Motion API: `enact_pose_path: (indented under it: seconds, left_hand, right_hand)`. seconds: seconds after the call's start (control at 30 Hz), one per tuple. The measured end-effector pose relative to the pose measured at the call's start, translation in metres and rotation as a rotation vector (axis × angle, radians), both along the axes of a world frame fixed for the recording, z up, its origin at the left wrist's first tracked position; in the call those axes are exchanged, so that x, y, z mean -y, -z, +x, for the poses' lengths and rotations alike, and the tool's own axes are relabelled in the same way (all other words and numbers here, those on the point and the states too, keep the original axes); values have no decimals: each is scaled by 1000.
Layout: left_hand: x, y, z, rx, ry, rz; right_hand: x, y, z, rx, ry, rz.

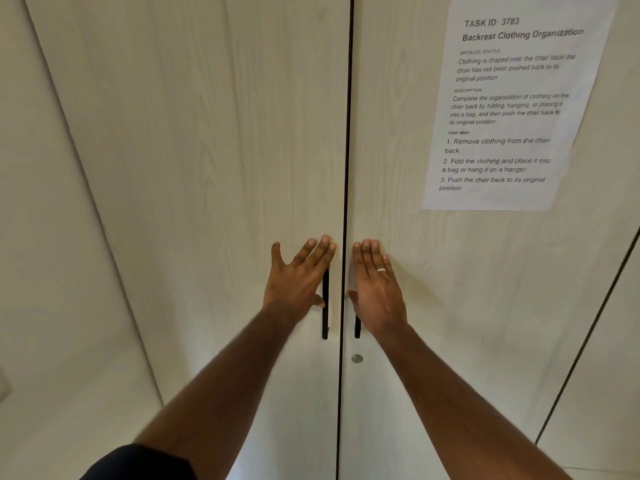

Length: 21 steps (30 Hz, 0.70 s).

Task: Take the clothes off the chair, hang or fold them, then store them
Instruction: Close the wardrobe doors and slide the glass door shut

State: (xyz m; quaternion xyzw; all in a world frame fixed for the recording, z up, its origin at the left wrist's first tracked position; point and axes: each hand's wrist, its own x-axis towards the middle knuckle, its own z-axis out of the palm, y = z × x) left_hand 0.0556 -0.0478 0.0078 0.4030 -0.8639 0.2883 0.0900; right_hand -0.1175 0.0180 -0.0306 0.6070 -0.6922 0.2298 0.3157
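Observation:
Two pale wood-grain wardrobe doors fill the view, the left door [207, 168] and the right door [433, 306], both closed with a dark gap between them. My left hand [298, 278] lies flat with straight fingers against the left door, over its black bar handle [325, 320]. My right hand [377, 289], wearing a ring, lies flat on the right door over the other black handle [357, 329]. No clothes and no chair are in view.
A printed task sheet [512, 105] is stuck to the upper right door. A small round keyhole [357, 358] sits below the right handle. Another cabinet panel [606, 375] adjoins at the far right, and a plain wall panel [52, 271] at the left.

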Motion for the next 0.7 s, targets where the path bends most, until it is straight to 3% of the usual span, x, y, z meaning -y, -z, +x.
enact_pose_path:
  seconds: [0.13,0.3,0.5,0.7]
  left_hand:
    - [2,-5,-1,28,-8,13]
    - [-15,-15,-21,-7,-61,68]
    - [-16,-17,-2,-26,19,137]
    - [-38,-19,37,-153,11,211]
  right_hand:
    - [0,1,6,84,-41,-6]
    - [-16,-18,17,133,1,165]
    - [-28,-38,39,152,103,354]
    - [-39,-35,77,54,-6,340]
